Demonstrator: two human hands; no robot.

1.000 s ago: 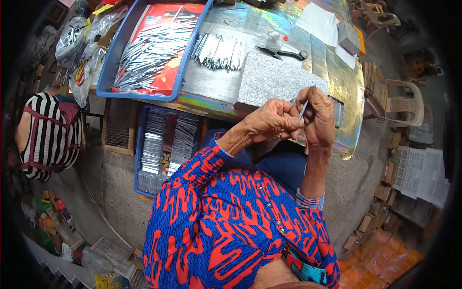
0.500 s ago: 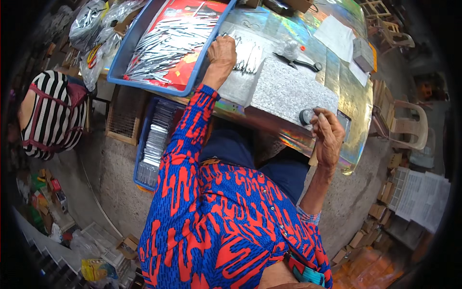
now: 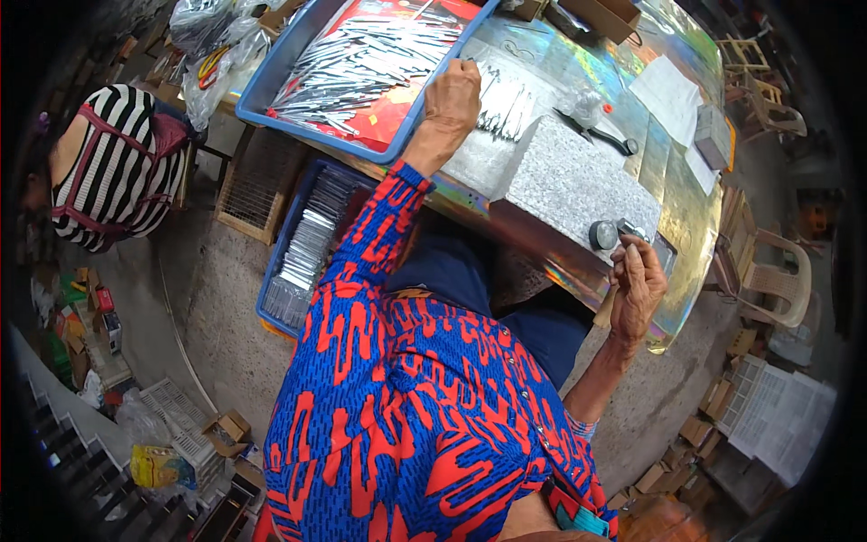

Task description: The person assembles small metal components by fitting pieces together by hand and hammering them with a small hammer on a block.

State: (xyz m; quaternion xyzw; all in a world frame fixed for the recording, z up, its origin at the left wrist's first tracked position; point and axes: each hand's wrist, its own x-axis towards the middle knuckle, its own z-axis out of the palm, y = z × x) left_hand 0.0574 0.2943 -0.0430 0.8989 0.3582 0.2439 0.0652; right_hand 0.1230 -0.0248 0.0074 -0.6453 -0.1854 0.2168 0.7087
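My left hand (image 3: 453, 101) is closed beside the right rim of a blue plastic tray (image 3: 312, 137); what its fingers hold, if anything, is hidden. Many slim silver metal pieces (image 3: 366, 54) lie heaped on red sheeting inside that tray. To the right of this hand, a row of similar thin pieces (image 3: 504, 107) rests on the table. My right hand (image 3: 639, 287), fingers pinched, is at the near right corner of a speckled grey stone block (image 3: 578, 172). A small grey metal piece (image 3: 627, 227) shows at its fingertips, close to a round, dark-rimmed disc (image 3: 602, 235) on the block.
Behind the block lie a black-handled tool (image 3: 616, 141) and a crumpled clear bag (image 3: 582, 108). White paper (image 3: 666, 88) and a grey box (image 3: 712, 137) are farther right. A second blue tray (image 3: 287, 237) sits below the table. Someone in a striped top (image 3: 117, 172) is at left.
The whole view has shifted, so the table sits farther right. A small grey metal piece now shows at my right fingertips beside the disc. My left hand stays by the tray rim.
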